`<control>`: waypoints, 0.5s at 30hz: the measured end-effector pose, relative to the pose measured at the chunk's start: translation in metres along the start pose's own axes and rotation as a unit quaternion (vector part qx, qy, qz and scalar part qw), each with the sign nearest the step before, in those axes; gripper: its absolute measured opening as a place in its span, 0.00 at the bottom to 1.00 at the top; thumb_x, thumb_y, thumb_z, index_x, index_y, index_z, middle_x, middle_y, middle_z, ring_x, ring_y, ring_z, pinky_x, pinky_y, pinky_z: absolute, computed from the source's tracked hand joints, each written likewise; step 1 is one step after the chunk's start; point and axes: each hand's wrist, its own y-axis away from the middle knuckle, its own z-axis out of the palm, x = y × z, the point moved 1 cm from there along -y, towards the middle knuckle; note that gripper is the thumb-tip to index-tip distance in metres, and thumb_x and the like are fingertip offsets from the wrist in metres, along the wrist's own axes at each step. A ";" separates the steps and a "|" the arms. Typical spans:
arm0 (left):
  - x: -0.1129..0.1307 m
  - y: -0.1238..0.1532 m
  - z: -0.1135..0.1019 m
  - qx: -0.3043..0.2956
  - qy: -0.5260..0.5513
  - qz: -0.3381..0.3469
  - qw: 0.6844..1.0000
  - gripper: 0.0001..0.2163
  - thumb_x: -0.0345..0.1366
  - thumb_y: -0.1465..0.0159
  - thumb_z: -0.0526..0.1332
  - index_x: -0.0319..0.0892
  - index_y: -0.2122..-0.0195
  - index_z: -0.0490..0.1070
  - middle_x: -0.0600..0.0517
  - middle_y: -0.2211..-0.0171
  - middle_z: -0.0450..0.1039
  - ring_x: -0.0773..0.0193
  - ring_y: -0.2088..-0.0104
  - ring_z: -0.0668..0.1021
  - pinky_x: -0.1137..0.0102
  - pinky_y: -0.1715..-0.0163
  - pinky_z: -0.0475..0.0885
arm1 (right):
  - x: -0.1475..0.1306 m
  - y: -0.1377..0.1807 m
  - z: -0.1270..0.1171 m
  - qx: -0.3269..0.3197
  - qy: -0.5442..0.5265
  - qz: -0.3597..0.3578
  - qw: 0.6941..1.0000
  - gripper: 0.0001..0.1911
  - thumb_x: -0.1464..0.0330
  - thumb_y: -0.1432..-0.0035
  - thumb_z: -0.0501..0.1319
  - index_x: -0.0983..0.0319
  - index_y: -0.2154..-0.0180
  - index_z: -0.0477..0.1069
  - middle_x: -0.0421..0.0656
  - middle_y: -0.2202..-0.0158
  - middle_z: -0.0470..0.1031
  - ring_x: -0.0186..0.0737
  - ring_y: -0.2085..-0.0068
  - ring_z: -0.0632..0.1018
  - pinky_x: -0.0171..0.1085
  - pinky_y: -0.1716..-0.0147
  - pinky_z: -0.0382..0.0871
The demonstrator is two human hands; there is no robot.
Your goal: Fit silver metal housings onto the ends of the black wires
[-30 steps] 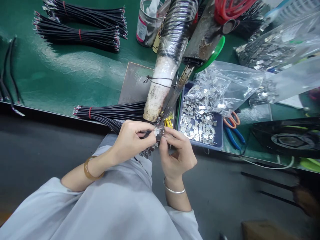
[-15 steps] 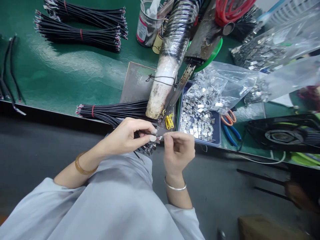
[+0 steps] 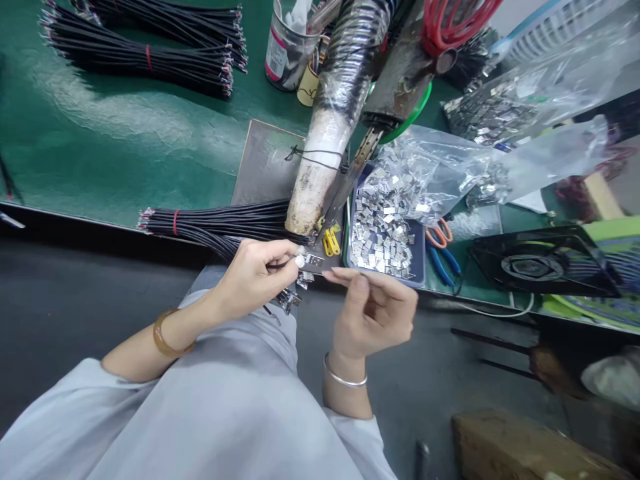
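Note:
My left hand pinches a thin black cable between thumb and fingers. A small shiny metal connector shows just beyond those fingertips. My right hand is close by on the right, thumb drawn away from the outstretched index finger, whose tip is near the connector; I cannot tell whether it touches. Nothing shows in the right hand's grip. Below the left hand hang several cable ends with metal pieces. A tied bundle of black cables lies at the bench edge, partly behind the left hand.
A blue tray of small metal connectors stands right of yellow snips. Beyond it lie pliers and a black fan. A wrapped duct and a soldering iron hang over the bench. More cable bundles lie back left.
My right hand has moved right, away from the left fingertips, its thumb parting from the index finger. The connector at the left hand is now more exposed. The whole view has shifted slightly.

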 end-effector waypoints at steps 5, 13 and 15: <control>-0.001 -0.001 0.009 0.054 -0.005 -0.015 0.998 0.08 0.27 0.40 0.59 0.38 0.76 0.71 0.62 0.83 0.51 0.75 0.81 0.54 0.77 0.82 0.51 | 0.002 0.001 0.009 -0.084 0.084 -0.067 0.991 0.09 0.76 0.38 0.68 0.58 0.60 0.74 0.43 0.57 0.86 0.39 0.59 0.87 0.33 0.61 0.83; 0.001 -0.004 0.019 0.130 -0.052 0.005 0.990 0.06 0.27 0.40 0.62 0.39 0.75 0.73 0.63 0.84 0.53 0.76 0.82 0.55 0.78 0.83 0.52 | 0.007 -0.001 0.019 -0.074 0.050 -0.047 0.995 0.08 0.76 0.38 0.67 0.58 0.62 0.73 0.44 0.57 0.86 0.39 0.59 0.87 0.34 0.64 0.83; 0.001 -0.004 0.019 0.140 -0.055 0.007 0.989 0.07 0.28 0.40 0.62 0.39 0.75 0.73 0.63 0.84 0.53 0.76 0.82 0.56 0.78 0.83 0.52 | 0.010 -0.003 0.020 -0.080 0.030 -0.033 0.996 0.07 0.75 0.38 0.66 0.58 0.61 0.73 0.44 0.57 0.86 0.40 0.58 0.87 0.35 0.64 0.84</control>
